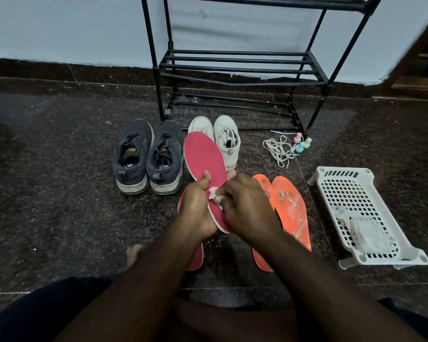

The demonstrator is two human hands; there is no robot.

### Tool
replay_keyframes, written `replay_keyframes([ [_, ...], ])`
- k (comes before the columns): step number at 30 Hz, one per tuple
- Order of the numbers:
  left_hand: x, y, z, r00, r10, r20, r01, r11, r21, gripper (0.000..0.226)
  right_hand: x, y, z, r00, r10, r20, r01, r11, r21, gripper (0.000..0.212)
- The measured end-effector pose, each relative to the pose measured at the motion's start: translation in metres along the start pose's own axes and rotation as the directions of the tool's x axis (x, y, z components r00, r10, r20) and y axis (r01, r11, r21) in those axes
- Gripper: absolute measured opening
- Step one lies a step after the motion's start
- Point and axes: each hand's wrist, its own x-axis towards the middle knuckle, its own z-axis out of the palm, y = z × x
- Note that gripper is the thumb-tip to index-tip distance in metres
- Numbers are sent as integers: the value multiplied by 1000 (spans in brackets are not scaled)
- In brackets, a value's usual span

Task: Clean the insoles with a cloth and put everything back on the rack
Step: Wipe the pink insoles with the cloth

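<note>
floor: dark speckled stone (59, 169), black rack (235, 67) at the wall
left hand (195, 206): fingers and thumb curled round the red insole (204, 156), held up tilted
right hand (245, 206): fingertips pinching a small white cloth (214, 193) against it
step: wiping this insole
next: likely the second red insole (195, 257), then the speckled orange insoles (287, 206) on the floor

Grey sneakers (147, 156): pair, side by side, left, on dark stone floor (47, 181).
White sneakers (220, 139): pair, just right of the grey.
Loose laces (279, 149): far right.
Small bottles (302, 143): beside laces.
</note>
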Motion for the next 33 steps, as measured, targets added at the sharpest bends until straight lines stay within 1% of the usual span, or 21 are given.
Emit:
replay_keyframes([
  [1, 1, 1, -1, 1000, 16, 17, -16, 1000, 4, 56, 2, 2, -8, 999, 20, -42, -15, 995, 103, 4],
  [2, 1, 1, -1, 999, 34, 42, -35, 999, 17, 53, 5, 4, -17, 995, 66, -77, -48, 976, 213, 3],
  [3, 2, 1, -1, 997, 60, 58, -61, 998, 25, 49, 7, 6, -27, 987, 138, -76, -106, 938, 330, 4],
  [4, 1, 0, -1, 995, 87, 59, -89, 995, 47, 46, 8, 7, -36, 977, 209, -42, -169, 878, 448, 6],
  [5, 2, -1, -1, 993, 108, 53, -111, 992, 61, 44, 9, 8, -42, 966, 257, 5, -220, 819, 530, 8],
  [6, 2, -1, 0, 992, 110, 67, -115, 991, 70, 42, 9, 8, -47, 960, 276, 45, -252, 784, 567, 11],
  [7, 2, -2, 1, 991, 104, 84, -110, 992, 67, 41, 8, 8, -49, 958, 278, 69, -268, 785, 559, 17],
  [8, 1, -1, 2, 991, 96, 97, -101, 994, 51, 40, 7, 8, -49, 962, 263, 72, -261, 811, 524, 23],
  [9, 1, -1, 1, 991, 89, 100, -93, 995, 38, 38, 6, 8, -48, 972, 231, 53, -229, 859, 459, 25],
  [11, 0, -1, 1, 991, 65, 116, -67, 998, 9, 34, 8, 8, -44, 989, 145, -30, -131, 951, 281, 19],
  [13, 0, -3, 1, 992, 37, 124, -37, 999, 2, 32, 10, 7, -38, 994, 69, -79, -60, 991, 118, 19],
  [17, 2, -8, 2, 993, -8, 115, 4, 999, 38, 31, 10, 0, -32, 999, -49, -3, 49, 997, -53, 25],
  [20, 1, -10, 3, 993, -34, 114, 28, 998, 51, 41, 11, 4, -28, 994, -98, 44, 105, 975, -194, 24],
  [22, 2, -10, 2, 994, -12, 107, 7, 998, 56, 49, 11, 4, -27, 987, -117, 105, 137, 970, -199, 25],
  [25, 5, -6, 0, 993, 3, 114, -13, 996, 88, 58, 4, -2, -25, 955, -211, 209, 240, 962, -127, 27],
  [26, 5, -6, -1, 993, -2, 116, -10, 994, 105, 58, 3, -2, -25, 949, -226, 218, 255, 960, -113, 26],
  [27, 5, -6, -1, 993, -7, 116, -7, 993, 118, 57, 2, -1, -25, 955, -221, 199, 246, 963, -113, 25],
  [30, 3, -9, 1, 991, 3, 135, -20, 992, 123, 48, 8, 10, -27, 989, -143, 28, 146, 975, -166, 29],
  [31, 3, -9, 1, 990, 11, 142, -29, 992, 124, 47, 10, 12, -28, 993, -116, -7, 112, 977, -184, 27],
  [32, 4, -9, 1, 990, 17, 139, -35, 991, 131, 47, 11, 12, -28, 995, -100, -19, 94, 977, -193, 22],
  [33, 4, -9, 1, 991, 19, 130, -36, 990, 136, 47, 10, 10, -27, 995, -98, -3, 95, 976, -196, 20],
])
